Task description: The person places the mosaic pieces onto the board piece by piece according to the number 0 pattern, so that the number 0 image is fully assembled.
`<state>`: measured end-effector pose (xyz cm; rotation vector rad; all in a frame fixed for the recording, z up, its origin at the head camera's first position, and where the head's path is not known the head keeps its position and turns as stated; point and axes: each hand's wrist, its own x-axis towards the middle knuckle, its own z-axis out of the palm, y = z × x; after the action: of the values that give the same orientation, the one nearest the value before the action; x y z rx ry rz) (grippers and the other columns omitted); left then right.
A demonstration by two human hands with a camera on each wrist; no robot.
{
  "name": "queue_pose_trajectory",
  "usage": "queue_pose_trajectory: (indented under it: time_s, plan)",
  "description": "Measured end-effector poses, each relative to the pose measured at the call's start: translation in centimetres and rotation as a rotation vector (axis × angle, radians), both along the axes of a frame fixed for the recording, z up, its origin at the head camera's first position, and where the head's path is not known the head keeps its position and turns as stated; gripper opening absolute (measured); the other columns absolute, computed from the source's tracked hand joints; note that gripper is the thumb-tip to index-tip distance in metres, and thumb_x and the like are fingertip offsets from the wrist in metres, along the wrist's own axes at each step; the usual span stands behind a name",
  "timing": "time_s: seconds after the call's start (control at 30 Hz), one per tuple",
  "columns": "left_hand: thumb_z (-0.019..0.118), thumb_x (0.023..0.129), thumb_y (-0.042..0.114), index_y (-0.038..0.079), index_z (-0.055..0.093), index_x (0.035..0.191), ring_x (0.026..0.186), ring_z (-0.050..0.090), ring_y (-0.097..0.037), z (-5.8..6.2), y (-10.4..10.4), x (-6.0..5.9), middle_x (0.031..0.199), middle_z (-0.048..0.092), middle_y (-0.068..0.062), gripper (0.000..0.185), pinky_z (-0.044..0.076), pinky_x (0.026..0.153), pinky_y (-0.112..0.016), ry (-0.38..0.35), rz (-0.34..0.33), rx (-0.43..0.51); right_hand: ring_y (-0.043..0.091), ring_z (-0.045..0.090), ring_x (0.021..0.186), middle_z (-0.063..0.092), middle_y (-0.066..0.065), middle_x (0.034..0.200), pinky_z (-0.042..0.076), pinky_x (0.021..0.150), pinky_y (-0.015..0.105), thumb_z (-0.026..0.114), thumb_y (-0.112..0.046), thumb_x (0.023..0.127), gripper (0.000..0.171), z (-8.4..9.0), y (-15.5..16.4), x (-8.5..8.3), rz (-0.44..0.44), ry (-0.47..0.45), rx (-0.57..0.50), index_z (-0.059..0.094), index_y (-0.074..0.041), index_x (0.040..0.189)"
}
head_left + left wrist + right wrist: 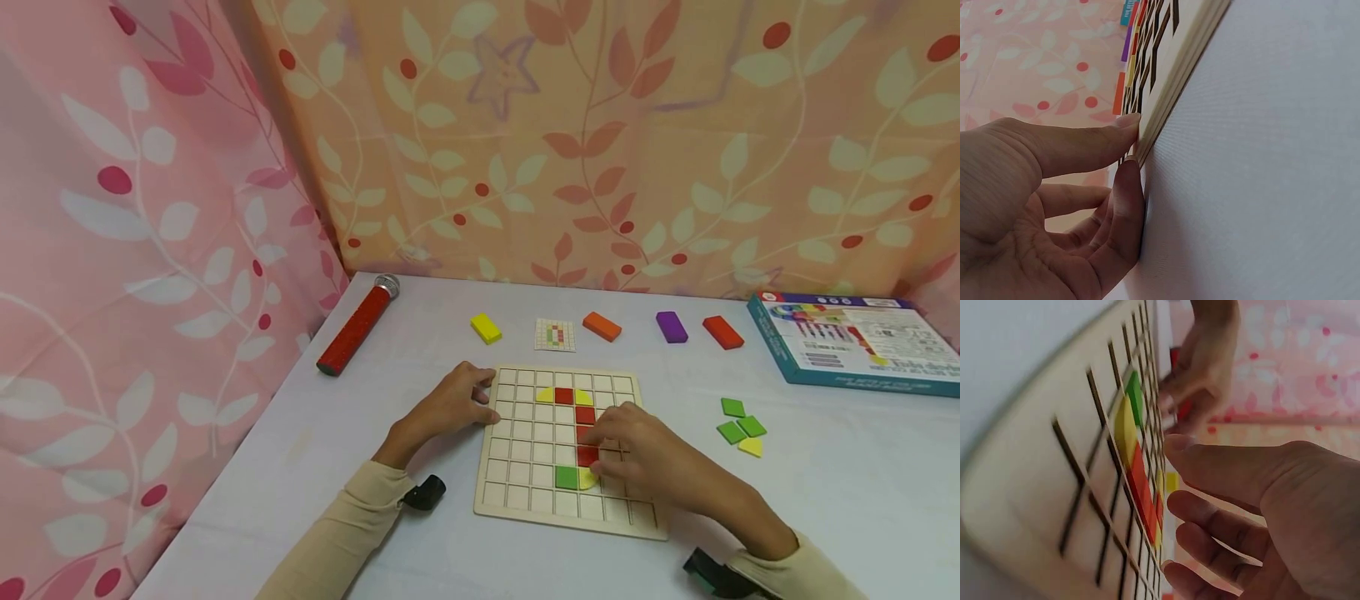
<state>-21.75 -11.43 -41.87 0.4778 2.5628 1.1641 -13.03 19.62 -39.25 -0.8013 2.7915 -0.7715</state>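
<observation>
Hands meet at the wooden grid board (525,450), which lies flat on the worktop (825,483) straight in front of the person. The left hand (450,408) sits at the board's left edge, thumb and forefinger pinching that edge, as the left wrist view shows close up (1147,119). The right hand (645,454) lies over the board's right half, its fingertips (592,437) on the red tiles (586,433), which run as a column away from the person, from the green tile (566,477) near them up to the red tile between two yellow corner pieces (564,395). Fingers there are loosely bent; whether they pinch a tile I cannot tell. The right hand is the nearer to that column. Loose green and yellow tiles (741,429) lie well apart to the board's right.
</observation>
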Motion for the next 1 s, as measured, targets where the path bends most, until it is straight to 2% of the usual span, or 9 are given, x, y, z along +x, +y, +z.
queue_pose_trajectory:
  time_s: [0.2,0.47,0.53,0.6,0.73,0.87,1.0]
  plan:
    - [0.089,0.085,0.005,-0.003,0.050,0.155,0.107,0.064,-0.020,-0.1,0.0,0.0,0.127,0.054,-0.012,0.080,0.058,0.084,-0.029,-0.005,0.009,0.004,0.027,0.063,0.116,0.071,-0.002,0.117,0.057,0.097,0.058,0.083,-0.026,0.093,0.032,0.6,4.1,-0.7,-0.167,-0.015,-0.014,0.078,-0.015,0.123]
    - [0.089,0.085,0.004,-0.003,0.051,0.154,0.108,0.065,-0.021,0.0,0.0,0.2,0.127,0.054,-0.012,0.079,0.058,0.085,-0.030,-0.010,0.025,0.014,0.024,0.068,0.102,0.074,0.001,0.110,0.063,0.084,0.045,0.088,-0.021,0.088,0.035,-0.4,11.2,-0.4,-0.304,0.004,0.063,0.078,-0.010,0.120]
    - [0.088,0.085,0.004,-0.003,0.051,0.154,0.108,0.065,-0.021,0.0,-0.1,0.2,0.127,0.054,-0.011,0.079,0.058,0.086,-0.030,-0.005,0.024,0.014,0.023,0.068,0.100,0.074,0.002,0.109,0.063,0.081,0.038,0.088,-0.020,0.087,0.035,-0.7,12.7,-0.2,-0.334,-0.005,0.079,0.078,-0.010,0.119]
    - [0.088,0.085,0.004,-0.003,0.051,0.154,0.109,0.065,-0.021,0.0,0.0,0.1,0.126,0.054,-0.011,0.078,0.058,0.086,-0.030,-0.003,0.023,0.014,0.024,0.066,0.098,0.074,0.003,0.108,0.062,0.076,0.030,0.088,-0.018,0.087,0.035,-1.0,14.1,0.1,-0.356,-0.015,0.085,0.078,-0.008,0.119]
    - [0.088,0.085,0.005,-0.002,0.052,0.154,0.109,0.065,-0.021,0.0,0.0,0.1,0.126,0.054,-0.010,0.078,0.058,0.087,-0.030,-0.001,0.020,0.008,0.021,0.062,0.093,0.073,0.003,0.105,0.052,0.068,0.016,0.087,-0.016,0.087,0.036,-1.3,16.1,0.5,-0.390,-0.019,0.107,0.077,-0.003,0.120]
    - [0.088,0.085,0.005,-0.002,0.052,0.154,0.109,0.065,-0.020,-0.1,0.1,0.1,0.126,0.054,-0.010,0.078,0.058,0.086,-0.030,-0.002,0.020,0.001,0.021,0.060,0.092,0.071,0.006,0.106,0.051,0.067,0.016,0.086,-0.018,0.088,0.036,-1.6,17.2,0.6,-0.399,-0.011,0.136,0.077,-0.003,0.120]
    - [0.088,0.086,0.005,-0.002,0.050,0.155,0.109,0.064,-0.021,-0.2,0.0,0.1,0.127,0.054,-0.011,0.079,0.058,0.085,-0.030,-0.007,0.021,0.004,0.024,0.062,0.093,0.070,0.009,0.108,0.057,0.070,0.026,0.086,-0.021,0.089,0.032,-1.8,17.6,0.5,-0.399,-0.014,0.162,0.079,-0.005,0.116]
